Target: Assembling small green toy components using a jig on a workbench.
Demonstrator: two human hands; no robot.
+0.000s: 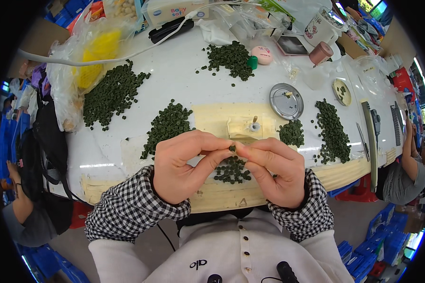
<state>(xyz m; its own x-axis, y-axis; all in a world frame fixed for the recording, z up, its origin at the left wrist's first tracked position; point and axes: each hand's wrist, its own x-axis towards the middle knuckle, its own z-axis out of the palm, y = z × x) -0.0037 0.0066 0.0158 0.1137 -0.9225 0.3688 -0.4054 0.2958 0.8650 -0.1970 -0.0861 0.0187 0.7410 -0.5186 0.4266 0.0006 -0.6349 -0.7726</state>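
Note:
My left hand (pixel 184 165) and my right hand (pixel 278 170) meet at the table's front edge. Their fingertips pinch one small dark green round piece (pixel 232 148) between them. Just below the fingers lies a small heap of like pieces (pixel 232 170). Beyond my left hand spreads a bigger pile (pixel 169 123); a smaller one (pixel 291 133) sits past my right hand, with a long pile (pixel 333 132) further right. Directly ahead, a small yellowish block (pixel 241 128) carries a short upright peg (pixel 254 126). Fingers partly hide the held piece.
A round metal dish (pixel 286 101) stands right of the block. More green pieces lie far left (pixel 112 92) and at the back (pixel 229 57). A white cable (pixel 104 62) crosses the back left. Tweezers (pixel 362 140) and a long flat bar (pixel 370 141) lie right. People sit on both sides.

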